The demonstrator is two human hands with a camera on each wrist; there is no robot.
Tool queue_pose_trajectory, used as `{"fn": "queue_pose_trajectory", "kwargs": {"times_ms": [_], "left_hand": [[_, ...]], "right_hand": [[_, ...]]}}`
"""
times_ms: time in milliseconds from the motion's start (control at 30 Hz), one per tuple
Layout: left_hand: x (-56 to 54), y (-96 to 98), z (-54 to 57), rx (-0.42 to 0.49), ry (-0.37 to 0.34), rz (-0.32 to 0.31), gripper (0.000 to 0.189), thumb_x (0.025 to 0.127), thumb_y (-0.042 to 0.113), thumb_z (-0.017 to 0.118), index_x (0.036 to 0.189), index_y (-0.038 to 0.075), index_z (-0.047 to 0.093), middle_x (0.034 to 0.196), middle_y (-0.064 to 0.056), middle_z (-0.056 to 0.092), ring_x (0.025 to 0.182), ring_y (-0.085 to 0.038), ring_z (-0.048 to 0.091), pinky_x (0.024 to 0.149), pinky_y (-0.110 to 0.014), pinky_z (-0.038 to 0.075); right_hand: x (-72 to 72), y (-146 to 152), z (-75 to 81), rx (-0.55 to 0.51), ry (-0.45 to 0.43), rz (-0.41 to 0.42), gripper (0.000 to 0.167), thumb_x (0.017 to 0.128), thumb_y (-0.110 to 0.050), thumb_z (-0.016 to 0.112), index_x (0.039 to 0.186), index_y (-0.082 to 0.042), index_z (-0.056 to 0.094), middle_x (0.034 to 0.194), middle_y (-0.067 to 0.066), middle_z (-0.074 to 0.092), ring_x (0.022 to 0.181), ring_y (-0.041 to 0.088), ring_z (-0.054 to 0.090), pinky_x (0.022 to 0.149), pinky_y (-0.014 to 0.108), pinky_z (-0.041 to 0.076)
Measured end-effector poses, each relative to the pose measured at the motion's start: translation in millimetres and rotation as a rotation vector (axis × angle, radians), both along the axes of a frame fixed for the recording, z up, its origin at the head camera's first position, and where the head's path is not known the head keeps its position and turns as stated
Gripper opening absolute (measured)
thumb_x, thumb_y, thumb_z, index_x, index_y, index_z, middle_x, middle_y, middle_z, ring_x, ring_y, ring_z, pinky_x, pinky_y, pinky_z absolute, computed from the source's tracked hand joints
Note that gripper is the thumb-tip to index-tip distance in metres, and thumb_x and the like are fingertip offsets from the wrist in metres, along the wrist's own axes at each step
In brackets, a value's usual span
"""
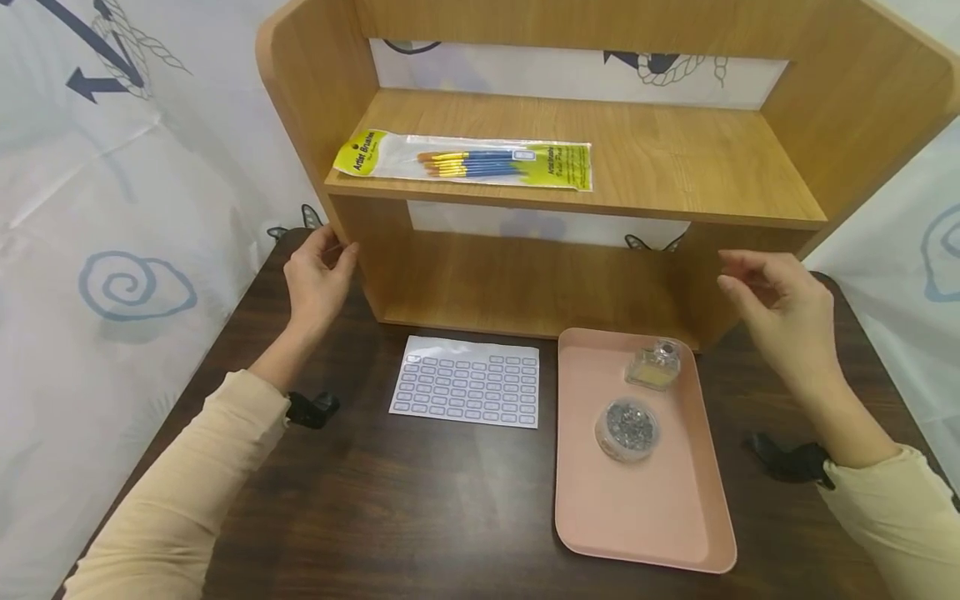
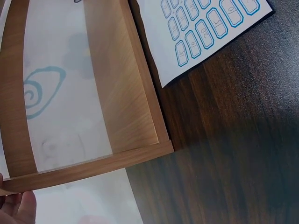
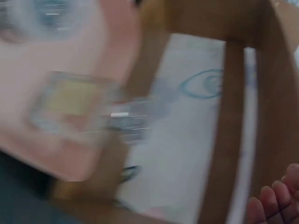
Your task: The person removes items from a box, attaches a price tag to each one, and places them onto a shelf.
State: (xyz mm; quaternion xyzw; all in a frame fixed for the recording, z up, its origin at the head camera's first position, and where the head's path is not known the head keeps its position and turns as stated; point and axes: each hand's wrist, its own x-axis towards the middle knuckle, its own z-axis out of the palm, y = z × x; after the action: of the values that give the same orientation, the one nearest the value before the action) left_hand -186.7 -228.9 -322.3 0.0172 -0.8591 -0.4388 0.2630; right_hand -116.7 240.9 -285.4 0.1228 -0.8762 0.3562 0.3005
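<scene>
Wooden two-tier desk shelf [image 1: 675, 162] at 12 o'clock, on a dark wood-grain table [image 1: 420, 517]. Artist-brush pack [image 1: 450, 165] lies on its upper board, toward 11 o'clock, with a small blue-bordered sticker [image 1: 523, 155] on its clear plastic. Label sheet [image 1: 465, 382] is at 6 o'clock, just in front of the shelf; can't tell how many labels are gone. Pink tray [image 1: 637, 521] at 4 o'clock carries a clear tub of silvery flakes [image 1: 628, 429] and, at 1 o'clock from it, a small glass bottle [image 1: 654, 368] with something yellowish in it.

Left hand [image 1: 317, 279], 9 o'clock, pinches the edge of the left side panel [image 1: 318, 79]. Right hand [image 1: 787, 312], 3 o'clock, hangs in the air, thumb and fingertips apart, nothing held.

Progress, my read: brush pack labelled and shelved; tub and bottle likely left, both on the tray, no sticker visible on either.
</scene>
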Motion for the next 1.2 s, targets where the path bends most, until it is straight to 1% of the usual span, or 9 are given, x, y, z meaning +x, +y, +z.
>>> {"fn": "queue_pose_trajectory", "kwargs": {"times_ms": [167,267,400,567,667,800,900,967,1200], "left_hand": [[1.4,2.6,-1.7,0.042,-0.004,0.0,0.032,0.089,0.01,0.061,0.12,0.0,0.059,0.114,-0.014,0.066,0.103,-0.025,0.065,0.086,-0.029,0.052],[3.8,2.4,-2.8,0.07,0.005,-0.014,0.035,0.089,0.009,0.062,0.122,0.0,0.057,0.117,-0.015,0.065,0.106,-0.025,0.064,0.088,-0.028,0.051],[10.1,2.0,-4.3,0.098,0.019,-0.025,0.039,0.088,0.009,0.063,0.126,0.003,0.057,0.118,-0.012,0.064,0.106,-0.023,0.063,0.089,-0.024,0.049],[24.4,1.0,-6.8,0.153,0.003,-0.054,0.043,0.089,0.007,0.062,0.13,0.003,0.053,0.123,-0.011,0.062,0.108,-0.025,0.062,0.09,-0.021,0.048],[35.6,0.3,-10.6,0.178,-0.021,-0.064,0.044,0.089,0.006,0.061,0.131,0.001,0.05,0.125,-0.013,0.06,0.109,-0.025,0.061,0.09,-0.019,0.048],[50.9,9.0,-17.9,0.215,-0.041,-0.1,0.041,0.089,0.003,0.06,0.128,-0.001,0.05,0.121,-0.016,0.06,0.102,-0.012,0.062,0.086,-0.015,0.047],[65.0,26.7,-23.4,0.237,-0.064,-0.187,0.037,0.088,0.001,0.061,0.123,-0.004,0.052,0.115,-0.019,0.061,0.093,0.0,0.06,0.082,-0.012,0.047],[75.6,43.3,-26.9,0.253,-0.094,-0.295,0.035,0.087,-0.001,0.062,0.12,-0.005,0.053,0.112,-0.021,0.063,0.09,0.001,0.06,0.08,-0.013,0.048],[101.1,120.4,-37.5,0.266,-0.323,-0.738,0.046,0.082,0.001,0.069,0.125,0.0,0.053,0.116,-0.018,0.062,0.104,-0.029,0.063,0.09,-0.033,0.05]], "right_hand": [[11.4,21.7,-38.1,0.051,-0.197,-0.044,0.027,0.085,-0.001,0.066,0.111,0.003,0.063,0.096,0.005,0.062,0.085,-0.014,0.047,0.072,0.0,0.035],[14.4,28.7,-55.1,0.095,-0.309,-0.022,0.032,0.087,-0.003,0.065,0.117,0.005,0.059,0.099,0.018,0.062,0.091,0.006,0.054,0.071,0.002,0.034],[15.7,35.9,-71.5,0.141,-0.434,0.029,0.041,0.088,-0.006,0.063,0.124,0.01,0.051,0.102,0.026,0.06,0.091,0.035,0.057,0.074,0.016,0.044],[14.7,40.4,-85.3,0.168,-0.532,0.052,0.048,0.088,-0.009,0.064,0.127,0.013,0.046,0.105,0.028,0.058,0.091,0.041,0.057,0.076,0.05,0.046],[13.1,40.1,-90.0,0.174,-0.577,0.063,0.05,0.087,-0.008,0.064,0.128,0.014,0.044,0.105,0.029,0.057,0.092,0.042,0.056,0.077,0.054,0.045],[10.9,39.8,-94.1,0.191,-0.626,0.072,0.053,0.085,-0.007,0.065,0.128,0.015,0.043,0.103,0.03,0.056,0.091,0.04,0.055,0.074,0.049,0.045],[8.9,38.8,-96.0,0.199,-0.673,0.075,0.055,0.085,-0.008,0.066,0.129,0.014,0.042,0.103,0.03,0.056,0.089,0.036,0.055,0.071,0.042,0.045],[6.9,37.6,-97.0,0.191,-0.702,0.082,0.055,0.085,-0.009,0.065,0.129,0.014,0.042,0.102,0.028,0.057,0.085,0.032,0.054,0.066,0.036,0.044],[6.8,37.4,-103.1,0.119,-0.763,0.085,0.052,0.086,-0.003,0.061,0.131,0.015,0.04,0.096,0.022,0.055,0.076,0.02,0.057,0.055,0.021,0.047]]}}
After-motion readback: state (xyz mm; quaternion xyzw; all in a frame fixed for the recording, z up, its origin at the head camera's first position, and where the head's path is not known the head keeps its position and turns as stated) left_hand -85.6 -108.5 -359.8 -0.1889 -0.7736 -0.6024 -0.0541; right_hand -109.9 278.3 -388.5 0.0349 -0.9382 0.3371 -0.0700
